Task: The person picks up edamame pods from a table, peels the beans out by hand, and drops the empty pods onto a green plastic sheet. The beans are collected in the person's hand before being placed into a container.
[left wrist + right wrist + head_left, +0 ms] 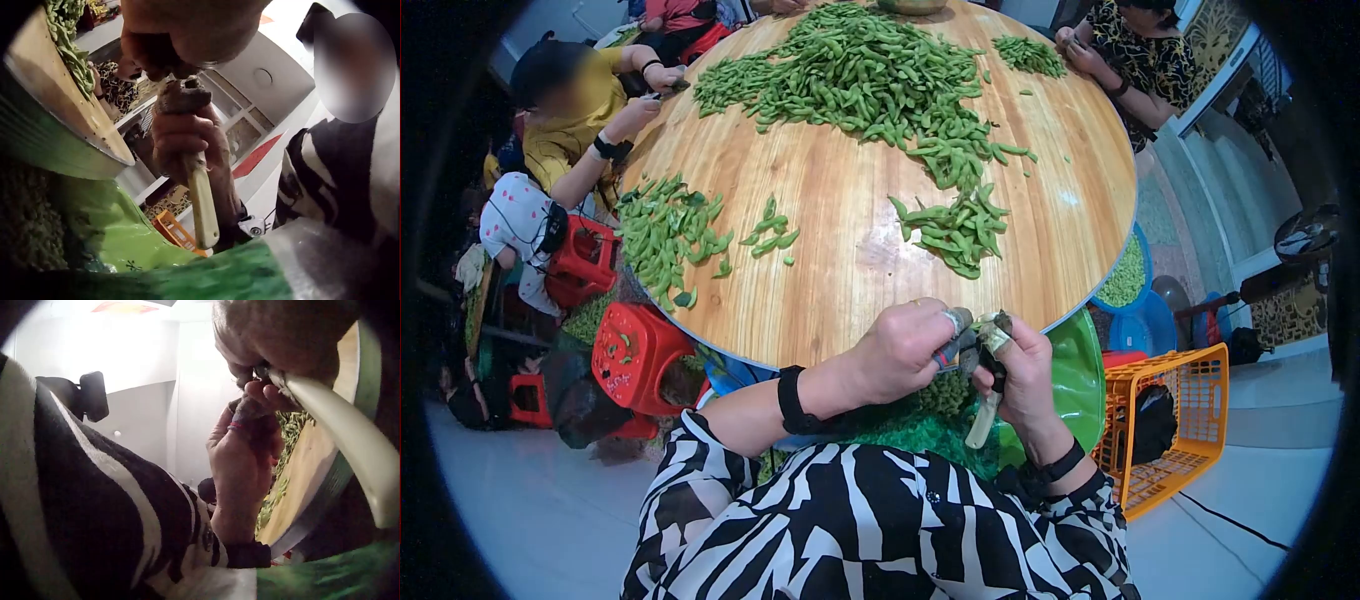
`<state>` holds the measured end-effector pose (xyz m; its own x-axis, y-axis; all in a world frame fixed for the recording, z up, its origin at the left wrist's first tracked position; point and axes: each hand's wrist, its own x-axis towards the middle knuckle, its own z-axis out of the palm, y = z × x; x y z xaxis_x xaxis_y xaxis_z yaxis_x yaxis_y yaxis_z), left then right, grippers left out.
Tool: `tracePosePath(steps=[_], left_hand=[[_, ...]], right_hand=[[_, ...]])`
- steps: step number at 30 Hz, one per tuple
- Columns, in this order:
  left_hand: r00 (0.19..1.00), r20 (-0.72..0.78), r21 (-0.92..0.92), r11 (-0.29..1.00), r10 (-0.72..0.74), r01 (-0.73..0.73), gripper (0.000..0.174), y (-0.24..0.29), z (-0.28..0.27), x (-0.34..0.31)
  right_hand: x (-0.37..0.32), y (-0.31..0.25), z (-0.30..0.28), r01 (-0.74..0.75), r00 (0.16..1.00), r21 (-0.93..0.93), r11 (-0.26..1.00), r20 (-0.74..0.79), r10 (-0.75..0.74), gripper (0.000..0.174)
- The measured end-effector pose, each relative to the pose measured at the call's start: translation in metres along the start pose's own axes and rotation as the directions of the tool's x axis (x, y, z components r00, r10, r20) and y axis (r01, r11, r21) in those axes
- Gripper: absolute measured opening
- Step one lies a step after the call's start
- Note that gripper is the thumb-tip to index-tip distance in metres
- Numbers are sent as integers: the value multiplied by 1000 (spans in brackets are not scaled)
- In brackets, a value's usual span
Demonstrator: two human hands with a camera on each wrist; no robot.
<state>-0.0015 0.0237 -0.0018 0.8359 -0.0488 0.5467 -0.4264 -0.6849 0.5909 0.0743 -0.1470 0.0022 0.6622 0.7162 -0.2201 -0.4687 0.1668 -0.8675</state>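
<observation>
Over the table's near edge the two hands meet. The right hand [1025, 375] curls round a tool with a cream handle [982, 420]; the handle points down in the left wrist view [203, 206] and looms large in the right wrist view [350, 431]. The left hand [905, 345] has its fingertips, wrapped in grey coverings, pinched together against the right fingertips. A bit of green, seemingly a pod [976, 324], shows between them; most of it and the tool's working end are hidden by fingers. Nearest on the table is a small pile of green pods [965, 230].
The round wooden table [820, 260] bears a large pod heap [870, 70] and a left pile [665, 235]. Other people sit at its far left and far right. Below are a green basin [1080, 385], an orange crate [1165, 430], red stools [635, 355] and a blue tub [1145, 325].
</observation>
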Motion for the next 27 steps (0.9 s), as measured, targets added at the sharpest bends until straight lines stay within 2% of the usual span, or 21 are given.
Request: tracePosePath(steps=[3,7,9,10,12,13,15,19,20,21,22,24,25,27], left_hand=[[999,-21,-8,999,48,-48,26,3,0,0],[1000,19,-36,999,-8,9,22,5,0,-2],[978,82,-219,954,-192,205,16,8,-2,-3],[978,83,-220,954,-192,206,16,8,0,-4],[936,96,-358,865,-340,351,13,6,6,-8],[936,96,-358,865,-340,351,13,7,7,-8],[802,245,-617,550,-545,562,14,9,8,-7],[783,244,-674,481,-572,561,14,3,8,-4],[723,360,-732,302,-589,610,13,1,6,-3],[662,475,-758,113,-580,643,12,0,5,-3],[662,474,-758,113,-581,642,12,0,5,-3],[620,586,-782,-163,-523,602,12,-2,8,-5],[620,586,-782,-163,-523,601,12,-3,8,-6],[649,626,-773,-236,-433,589,13,-4,8,-5]], right_hand=[[2,2,-2,23,1000,-57,998,0,-23,10],[2,5,-4,35,999,-91,995,-11,-36,8],[2,5,-4,38,999,-97,995,-8,-39,8],[2,4,-3,31,999,-135,990,-11,-32,8],[2,5,-3,24,1000,-174,984,-15,-27,7],[3,6,-3,38,999,-192,981,-17,-43,7],[3,6,-3,53,998,-211,976,-18,-58,7],[3,3,-2,47,999,-229,972,-4,-49,6],[3,1,-3,29,1000,-237,971,6,-28,6],[4,0,-5,29,1000,-237,971,8,-28,6],[4,0,-10,27,999,-253,967,51,-14,7],[5,-2,-13,24,996,-270,963,93,2,8],[6,-4,-13,22,994,-244,970,112,6,8],[9,-4,-18,21,992,-217,976,129,7,9]])
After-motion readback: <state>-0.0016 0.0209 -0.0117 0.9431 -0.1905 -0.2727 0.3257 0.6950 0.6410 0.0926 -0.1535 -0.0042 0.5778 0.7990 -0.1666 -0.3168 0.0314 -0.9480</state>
